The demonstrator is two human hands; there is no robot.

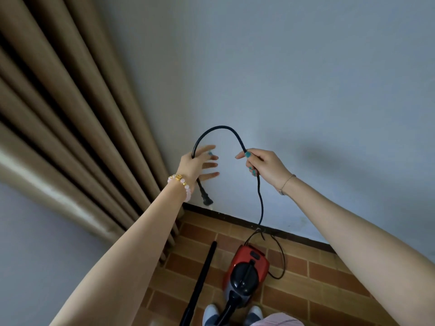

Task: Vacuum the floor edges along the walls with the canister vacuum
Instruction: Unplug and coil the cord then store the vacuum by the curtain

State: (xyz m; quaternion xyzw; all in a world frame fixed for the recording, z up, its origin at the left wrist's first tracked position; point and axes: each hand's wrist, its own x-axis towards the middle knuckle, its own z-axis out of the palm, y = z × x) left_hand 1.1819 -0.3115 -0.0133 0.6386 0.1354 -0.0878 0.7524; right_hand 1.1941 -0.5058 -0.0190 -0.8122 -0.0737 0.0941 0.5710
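Head view: right hand [260,164] pinches the power cord [223,127]; left hand [199,164], fingers splayed straight, props the loop, plug [206,199] dangling, probably heading for a socket. Canister vacuum [247,267] waits on the brick floor [329,274] beside the wall [282,90].

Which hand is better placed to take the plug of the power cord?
Left. The plug hangs just below the left hand; the right hand pinches the power cord farther along.
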